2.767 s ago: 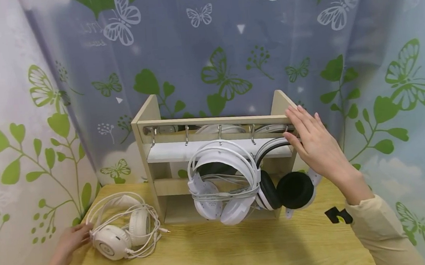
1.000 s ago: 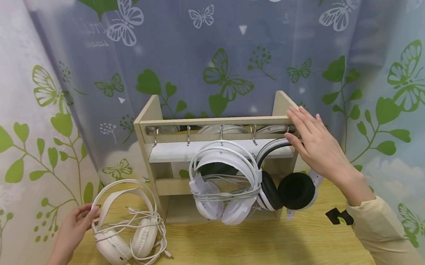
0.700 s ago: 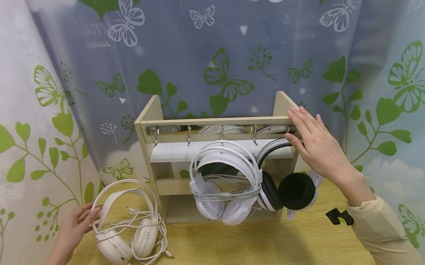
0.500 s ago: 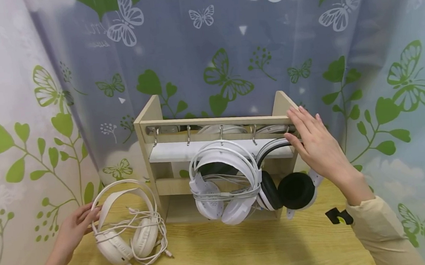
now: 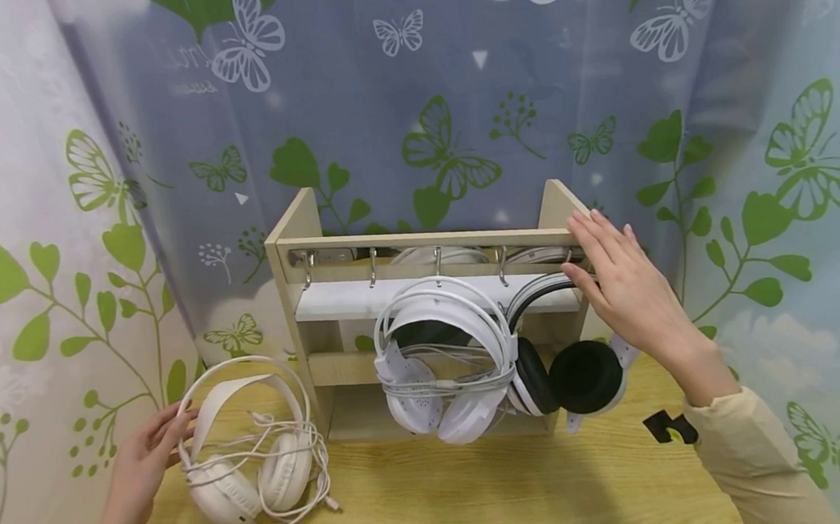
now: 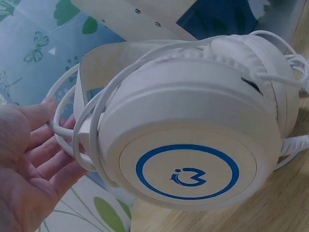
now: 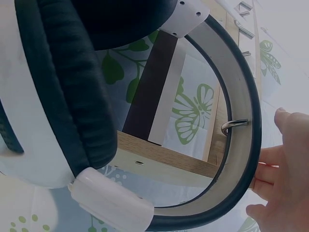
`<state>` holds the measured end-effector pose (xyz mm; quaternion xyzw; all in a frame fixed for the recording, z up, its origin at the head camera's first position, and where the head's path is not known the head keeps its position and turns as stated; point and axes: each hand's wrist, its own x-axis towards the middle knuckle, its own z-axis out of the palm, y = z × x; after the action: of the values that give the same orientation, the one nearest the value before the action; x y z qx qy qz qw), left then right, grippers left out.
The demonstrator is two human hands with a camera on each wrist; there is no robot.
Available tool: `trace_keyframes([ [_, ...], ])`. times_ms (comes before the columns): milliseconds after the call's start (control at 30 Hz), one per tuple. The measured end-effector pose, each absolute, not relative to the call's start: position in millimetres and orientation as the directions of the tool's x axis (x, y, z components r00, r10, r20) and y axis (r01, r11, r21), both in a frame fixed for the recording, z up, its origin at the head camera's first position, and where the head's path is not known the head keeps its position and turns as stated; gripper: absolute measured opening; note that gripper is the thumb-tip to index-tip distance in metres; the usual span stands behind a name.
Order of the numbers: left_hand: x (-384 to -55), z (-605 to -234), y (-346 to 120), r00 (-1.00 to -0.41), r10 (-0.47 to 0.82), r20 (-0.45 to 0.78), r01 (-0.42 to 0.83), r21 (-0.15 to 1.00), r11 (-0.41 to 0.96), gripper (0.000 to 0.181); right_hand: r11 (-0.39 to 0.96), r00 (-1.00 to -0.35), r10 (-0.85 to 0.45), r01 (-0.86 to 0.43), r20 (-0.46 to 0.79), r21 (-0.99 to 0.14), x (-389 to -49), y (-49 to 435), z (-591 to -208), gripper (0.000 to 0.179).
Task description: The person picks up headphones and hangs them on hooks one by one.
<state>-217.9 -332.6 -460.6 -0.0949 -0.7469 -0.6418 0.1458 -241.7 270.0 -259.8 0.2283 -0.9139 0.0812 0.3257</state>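
Note:
At the left, white over-ear headphones (image 5: 223, 491) stand on the table with the headband up and the cable looped around the earcups. My left hand (image 5: 140, 465) pinches the side of their headband between thumb and fingers; in the left wrist view the white headphones (image 6: 193, 121) show a blue ring on the earcup. My right hand (image 5: 625, 287) lies with straight fingers on the right end of the wooden rack (image 5: 418, 239). Close below it hang black-and-white headphones (image 5: 584, 376); in the right wrist view their black-and-white headband (image 7: 244, 96) rests over a metal hook (image 7: 235, 124).
Another white pair of headphones (image 5: 469, 418) hangs from the rack's middle, its cable wrapped around it. Several metal hooks line the front rail, including a bare hook (image 5: 306, 271) at the left end. The wooden table (image 5: 446, 498) extends in front, and a patterned curtain (image 5: 346, 70) stands behind.
Since the earliest frame, the left hand has tipped the white headphones up, so their headband now rises. In the last second they shift only slightly. The right hand stays on the rack.

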Motion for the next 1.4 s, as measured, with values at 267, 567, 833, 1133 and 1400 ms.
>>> trace_keyframes([
  [267, -212, -452, -331, -0.922, -0.051, 0.383, 0.372, 0.916, 0.148, 0.039, 0.886, -0.686, -0.362, -0.463, 0.631, 0.005, -242, 270, -260, 0.061],
  [567, -204, -437, -332, -0.921, -0.029, 0.388, 0.382, 0.916, 0.123, 0.041, 0.888, -0.686, -0.361, -0.459, 0.632, 0.009, -242, 270, -261, 0.061],
  [833, -200, -425, -330, -0.907, -0.008, 0.42, 0.418, 0.904, 0.084, 0.04, 0.888, -0.681, -0.363, -0.46, 0.636, 0.014, -242, 270, -261, 0.061],
  [1133, -194, -410, -325, -0.905, 0.017, 0.424, 0.425, 0.903, 0.065, 0.04, 0.89, -0.675, -0.363, -0.455, 0.643, 0.025, -243, 269, -262, 0.063],
  [1400, -194, -402, -320, -0.905, 0.022, 0.425, 0.425, 0.9, 0.096, 0.039, 0.89, -0.669, -0.362, -0.454, 0.649, 0.028, -243, 269, -262, 0.064],
])
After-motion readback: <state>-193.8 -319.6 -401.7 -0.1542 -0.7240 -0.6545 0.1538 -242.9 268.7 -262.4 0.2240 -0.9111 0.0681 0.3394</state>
